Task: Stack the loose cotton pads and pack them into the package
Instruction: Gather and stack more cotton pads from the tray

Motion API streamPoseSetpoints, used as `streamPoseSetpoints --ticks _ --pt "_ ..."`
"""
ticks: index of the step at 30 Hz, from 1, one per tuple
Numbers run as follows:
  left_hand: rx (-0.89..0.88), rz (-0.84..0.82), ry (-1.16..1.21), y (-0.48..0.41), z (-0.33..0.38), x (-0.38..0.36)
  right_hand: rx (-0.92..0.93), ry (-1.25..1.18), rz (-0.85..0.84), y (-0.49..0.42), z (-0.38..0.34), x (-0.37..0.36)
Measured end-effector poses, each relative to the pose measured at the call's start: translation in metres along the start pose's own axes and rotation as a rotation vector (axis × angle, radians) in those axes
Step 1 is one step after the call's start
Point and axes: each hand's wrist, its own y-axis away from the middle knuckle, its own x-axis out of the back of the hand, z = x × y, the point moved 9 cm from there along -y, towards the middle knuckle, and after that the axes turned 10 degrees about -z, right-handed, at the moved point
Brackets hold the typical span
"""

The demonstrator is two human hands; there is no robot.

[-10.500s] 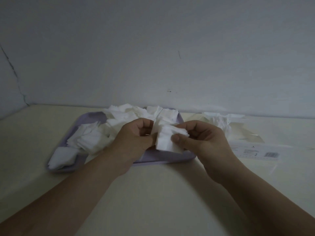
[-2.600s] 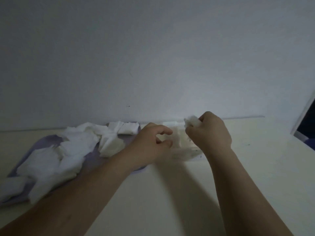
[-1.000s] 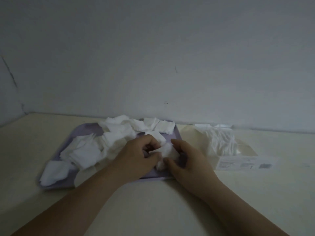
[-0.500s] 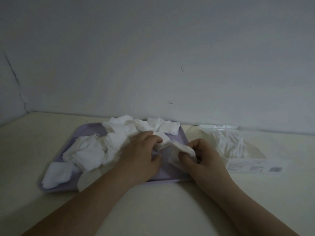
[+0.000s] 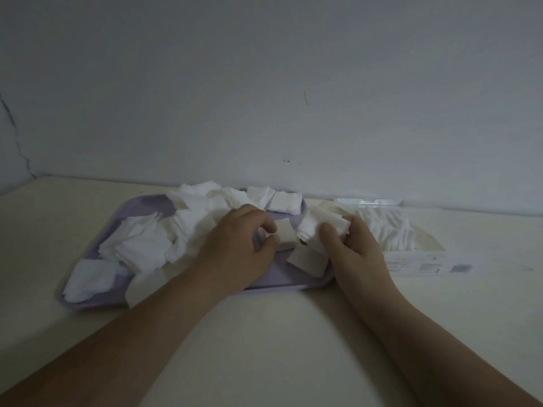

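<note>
Worktop [image 5: 279, 348]: both forearms extend over it. Left hand [image 5: 239, 245]: fingers curled, apparently pinching a single pad [image 5: 286, 234] on the tray [image 5: 147, 202]; dim light limits certainty. Right hand [image 5: 352, 251]: grips a stack of pads [image 5: 318, 226] above the tray's right end. Loose cotton pads [image 5: 144, 245] cover the tray. The package [image 5: 426, 264], partly filled, lies just right of the tray, near the wall [image 5: 264, 83].

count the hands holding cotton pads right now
2: the left hand pinches a cotton pad over the purple tray; the right hand grips a small stack near the package.
</note>
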Motion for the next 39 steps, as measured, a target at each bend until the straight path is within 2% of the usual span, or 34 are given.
streamPoseSetpoints --ticks 3,5,7,11,14,17,21,23,25,29,33,39 --pt "-0.122 -0.078 -0.006 0.000 0.019 -0.008 -0.003 -0.030 -0.028 -0.001 0.001 -0.004" --pt "-0.135 -0.094 -0.018 0.000 0.025 -0.011 -0.018 -0.051 -0.053 -0.001 0.001 -0.007" --pt "-0.105 -0.113 -0.043 -0.002 0.025 -0.015 -0.012 -0.051 -0.074 -0.001 -0.001 -0.011" --pt "0.003 -0.320 -0.162 -0.001 0.020 -0.037 0.019 -0.015 -0.056 0.000 -0.005 -0.010" --pt "0.040 -0.400 -0.131 0.000 0.018 -0.043 0.014 0.004 -0.036 0.001 -0.006 -0.007" --pt "0.024 -0.360 0.009 0.001 0.019 -0.040 0.024 0.052 -0.021 0.000 -0.006 -0.004" --pt "0.044 -0.216 0.424 0.003 0.009 -0.024 0.045 0.134 0.016 -0.001 -0.004 -0.001" --pt "0.100 -0.183 0.652 0.005 0.001 -0.019 0.051 0.128 0.006 -0.002 -0.005 0.000" --pt "0.112 -0.181 0.772 0.005 0.003 -0.018 0.046 0.096 -0.045 -0.002 -0.004 -0.003" --pt "0.149 -0.177 0.884 0.006 0.006 -0.018 0.014 -0.039 -0.201 -0.001 0.000 -0.018" --pt "0.165 -0.159 0.847 0.006 0.005 -0.016 0.008 -0.120 -0.281 0.000 0.001 -0.024" --pt "0.165 -0.130 0.762 0.005 0.001 -0.012 0.059 -0.108 -0.378 0.004 -0.004 -0.033"
